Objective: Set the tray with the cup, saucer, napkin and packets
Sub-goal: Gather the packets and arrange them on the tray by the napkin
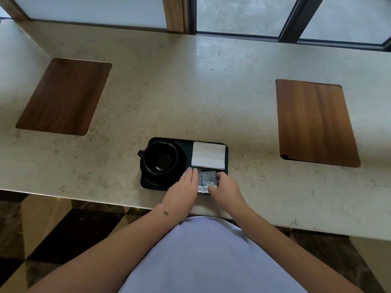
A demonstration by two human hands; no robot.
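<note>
View from above, looking down at a pale stone table by a window. A small dark tray sits near the table's front edge, long axis running left-right.

On the tray's left half: a black cup standing upright on a black saucer, handle pointing left. On the far right corner: a white folded napkin, lying flat. In the near right corner, just below the napkin w/ a thin strip of tray between: grey printed packets, lying flat, possibly two overlapped; exact count can't be told.

Both hands are at the packets. Left hand lies flat, fingers straight & together, its edge against the packets' left side; it grips nothing. Right hand is curled at the packets' right side, thumb & fingertips touching their edge. Whether it pinches them or only nudges them can't be told.

The packets lie directly between the two hands, roughly equally close to each. Their near edge seems to reach the tray's front rim, perhaps over it.

Judgement: everything is on the tray; what's left is squaring the packets, prob. a small push away from the person, toward the napkin.

Two wooden inlays, well apart left & right, are not involved.
</note>
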